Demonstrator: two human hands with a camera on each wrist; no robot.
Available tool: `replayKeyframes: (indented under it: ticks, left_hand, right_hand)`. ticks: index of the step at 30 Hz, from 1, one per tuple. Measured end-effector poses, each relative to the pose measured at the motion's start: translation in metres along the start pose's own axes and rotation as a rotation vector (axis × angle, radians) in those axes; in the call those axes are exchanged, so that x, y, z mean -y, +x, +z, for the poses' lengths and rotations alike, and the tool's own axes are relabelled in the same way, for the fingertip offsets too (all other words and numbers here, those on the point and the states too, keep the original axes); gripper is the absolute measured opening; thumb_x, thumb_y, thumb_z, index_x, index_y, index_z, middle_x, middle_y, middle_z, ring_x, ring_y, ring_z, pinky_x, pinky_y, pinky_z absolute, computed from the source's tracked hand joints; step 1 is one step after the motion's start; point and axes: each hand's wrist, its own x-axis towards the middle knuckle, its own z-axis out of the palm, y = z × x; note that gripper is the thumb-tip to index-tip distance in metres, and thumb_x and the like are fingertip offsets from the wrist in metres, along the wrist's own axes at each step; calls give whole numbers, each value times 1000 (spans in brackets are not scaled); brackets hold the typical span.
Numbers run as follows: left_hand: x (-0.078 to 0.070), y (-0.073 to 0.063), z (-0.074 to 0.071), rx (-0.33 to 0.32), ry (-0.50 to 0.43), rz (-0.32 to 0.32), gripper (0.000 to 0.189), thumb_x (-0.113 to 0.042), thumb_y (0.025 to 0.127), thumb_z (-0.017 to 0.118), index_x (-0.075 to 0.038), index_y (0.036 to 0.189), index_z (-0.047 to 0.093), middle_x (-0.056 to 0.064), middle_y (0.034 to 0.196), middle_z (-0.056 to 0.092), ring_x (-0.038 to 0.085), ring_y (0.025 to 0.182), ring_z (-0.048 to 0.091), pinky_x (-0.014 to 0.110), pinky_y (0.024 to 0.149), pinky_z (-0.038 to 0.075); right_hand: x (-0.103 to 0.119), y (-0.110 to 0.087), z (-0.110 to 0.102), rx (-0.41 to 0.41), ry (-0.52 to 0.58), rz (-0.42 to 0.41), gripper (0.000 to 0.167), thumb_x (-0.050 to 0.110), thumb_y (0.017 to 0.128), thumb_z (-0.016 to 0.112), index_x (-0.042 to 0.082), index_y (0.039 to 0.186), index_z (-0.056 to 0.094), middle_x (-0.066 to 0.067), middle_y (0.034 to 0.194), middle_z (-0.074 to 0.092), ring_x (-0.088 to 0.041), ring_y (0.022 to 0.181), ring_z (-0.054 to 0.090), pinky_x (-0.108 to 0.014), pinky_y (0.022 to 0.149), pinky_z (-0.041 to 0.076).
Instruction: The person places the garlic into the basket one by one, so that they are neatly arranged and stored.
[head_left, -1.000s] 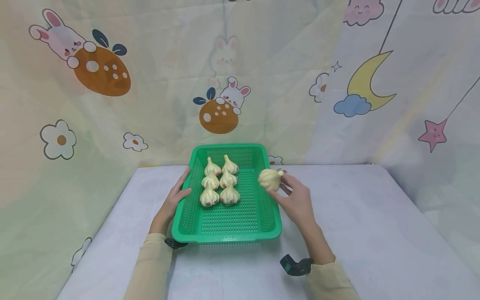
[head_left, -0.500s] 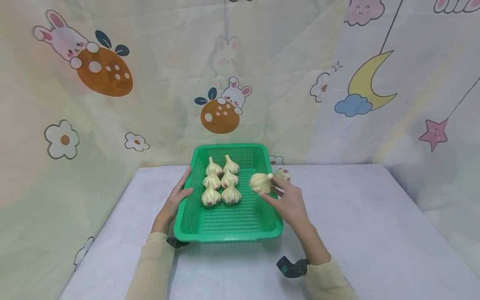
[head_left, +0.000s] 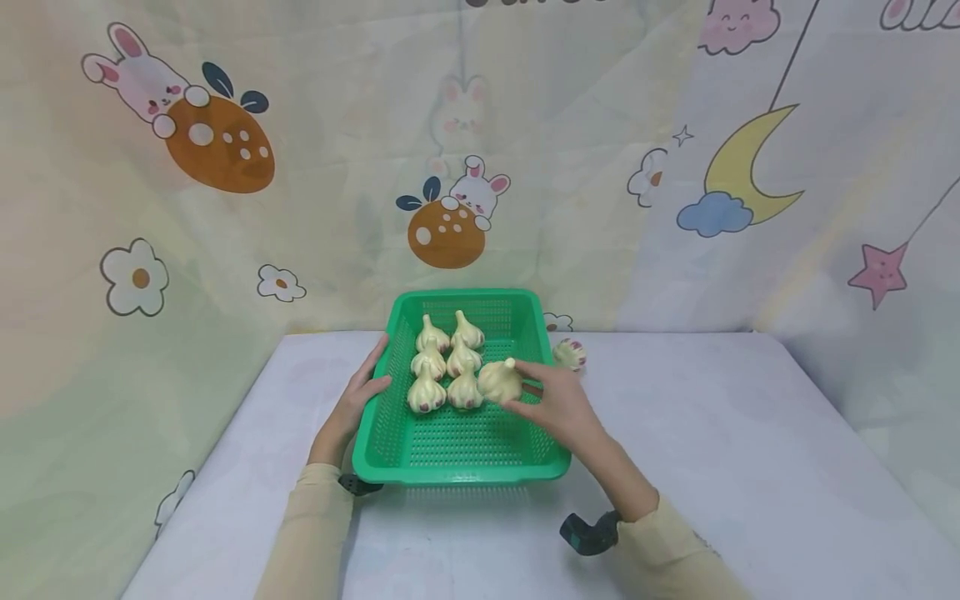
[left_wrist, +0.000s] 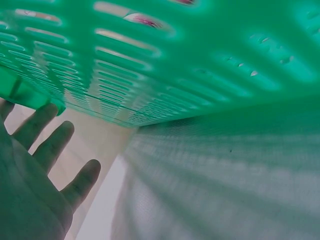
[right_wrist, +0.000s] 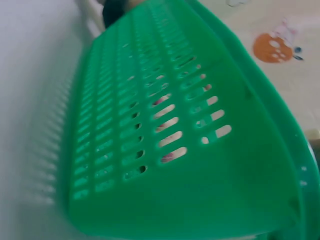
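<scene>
A green plastic basket (head_left: pixel 465 475) with slotted walls stands on the table, holding several garlic bulbs (head_left: pixel 427 393) in two columns on its left and middle. My right hand (head_left: pixel 562 407) reaches over the right rim and pinches another garlic bulb (head_left: pixel 500 382) near its stem, close beside the right column. Whether this bulb touches the basket floor I cannot tell. My left hand (head_left: pixel 352 410) rests against the left rim; in the left wrist view its fingers (left_wrist: pixel 55 142) are straight and spread beside the wall. The right wrist view mostly shows the basket's outer wall (right_wrist: pixel 150 135).
One more garlic bulb (head_left: pixel 570 354) lies on the white tabletop (head_left: pixel 720 433), just right of the basket and behind my right hand. A printed cloth (head_left: pixel 577 233) hangs along the table's back edge.
My right hand has carried its garlic bulb leftward, from above the basket's right rim to beside the right column inside. The bulb on the table has come into sight. My left hand stays at the rim.
</scene>
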Motion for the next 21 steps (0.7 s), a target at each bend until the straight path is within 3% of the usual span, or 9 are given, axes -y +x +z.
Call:
replayKeyframes:
  ticks: [7, 13, 21]
  left_hand:
    - [0, 1, 0, 6, 4, -3, 64, -12, 98, 38, -21, 155, 9, 0, 162, 1, 25, 148, -1, 55, 116, 6]
    - [0, 1, 0, 12, -6, -6, 65, -9, 98, 36, -17, 155, 6, 3, 162, -1, 28, 148, -3, 56, 116, 5]
    - [1, 0, 0, 4, 9, 12, 63, -14, 98, 37, -24, 154, 10, -3, 161, 3, 25, 148, 1, 55, 116, 7]
  right_hand:
    - [10, 5, 7, 135, -19, 18, 59, 16, 75, 81, 5, 129, 59, -11, 128, 62, -25, 107, 66, -30, 83, 55]
    - [18, 10, 13, 237, -113, -66, 57, 18, 75, 80, 5, 127, 60, -10, 126, 63, -23, 103, 67, -31, 82, 56]
    - [27, 17, 27, 323, -189, -135, 57, 24, 76, 80, 7, 127, 61, -7, 121, 66, -18, 99, 68, -26, 79, 55]
